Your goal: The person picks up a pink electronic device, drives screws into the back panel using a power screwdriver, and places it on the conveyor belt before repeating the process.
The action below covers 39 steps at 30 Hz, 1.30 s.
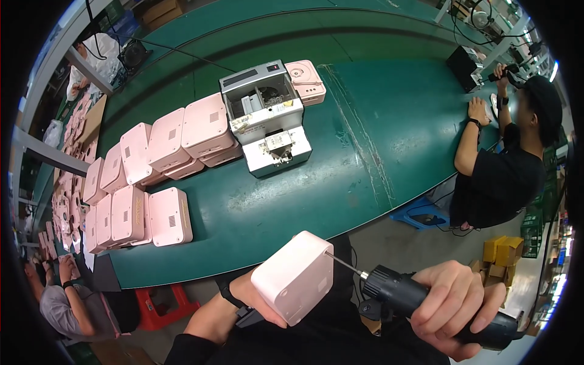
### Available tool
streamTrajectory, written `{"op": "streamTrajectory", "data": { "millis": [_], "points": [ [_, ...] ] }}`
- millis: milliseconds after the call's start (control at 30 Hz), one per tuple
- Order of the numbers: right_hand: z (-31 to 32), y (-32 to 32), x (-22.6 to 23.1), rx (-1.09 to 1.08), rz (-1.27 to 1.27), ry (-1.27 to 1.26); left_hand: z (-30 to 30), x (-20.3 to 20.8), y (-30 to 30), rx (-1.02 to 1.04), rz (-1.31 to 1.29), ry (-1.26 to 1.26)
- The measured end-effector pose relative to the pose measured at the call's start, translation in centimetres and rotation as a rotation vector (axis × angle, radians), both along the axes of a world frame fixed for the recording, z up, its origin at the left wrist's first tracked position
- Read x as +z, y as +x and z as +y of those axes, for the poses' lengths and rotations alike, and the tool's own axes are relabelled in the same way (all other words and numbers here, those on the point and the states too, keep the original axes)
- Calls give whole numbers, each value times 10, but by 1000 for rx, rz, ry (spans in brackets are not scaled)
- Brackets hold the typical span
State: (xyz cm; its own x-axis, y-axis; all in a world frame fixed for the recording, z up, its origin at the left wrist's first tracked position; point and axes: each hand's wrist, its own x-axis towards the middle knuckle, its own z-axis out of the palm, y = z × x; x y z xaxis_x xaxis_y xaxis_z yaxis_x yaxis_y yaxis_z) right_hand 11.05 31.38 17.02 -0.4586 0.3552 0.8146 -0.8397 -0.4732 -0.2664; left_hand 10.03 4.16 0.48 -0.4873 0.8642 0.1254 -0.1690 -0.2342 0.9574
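My left hand [255, 295] is closed round a pink plastic housing [292, 267], a box with rounded corners, held tilted in front of my body, off the table's near edge. Most of its fingers are hidden behind the housing. In my right hand [450, 304] is a black electric screwdriver [395, 291], lying nearly level. Its long thin bit points left, and the tip touches the housing near its upper right corner. Whether a screw sits under the tip is too small to tell.
Several similar pink housings [164, 140] stand in stacked rows on the green table [255, 213]. Beyond my hands is a grey-white screw feeder [261, 103], with another pink unit [306, 81] behind it. One co-worker [505, 152] sits at the right, another person [73, 298] at the left by a red stool [163, 307].
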Motion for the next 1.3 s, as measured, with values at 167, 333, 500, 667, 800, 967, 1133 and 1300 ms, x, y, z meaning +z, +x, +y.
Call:
{"op": "streamTrajectory", "data": {
  "millis": [167, 333, 500, 667, 800, 967, 1133, 1300],
  "points": [
    [4, -7, 1, 115, -8, 207, 12, 17, -4, 45, -87, 142],
    [9, -15, 27, 210, -162, 348, 16, 24, 1, -38, -744, 169],
    [7, -9, 20, 202, -125, 371, 15, 17, 2, -28, -567, 138],
    [14, -11, 10, 296, -20, 344, 3, 15, 1, 1, -276, 117],
    [22, -8, 16, 375, 172, 222, 7, 25, -9, 5, -38, 27],
    [29, 5, 15, 226, 221, -44, 26, 47, -22, -57, -329, -128],
    [48, 24, -3, -157, 159, -98, 63, 31, -36, 40, -95, -49],
    [71, 46, -14, -433, -26, -150, 113, 40, -68, 97, -585, -251]
  ]
}}
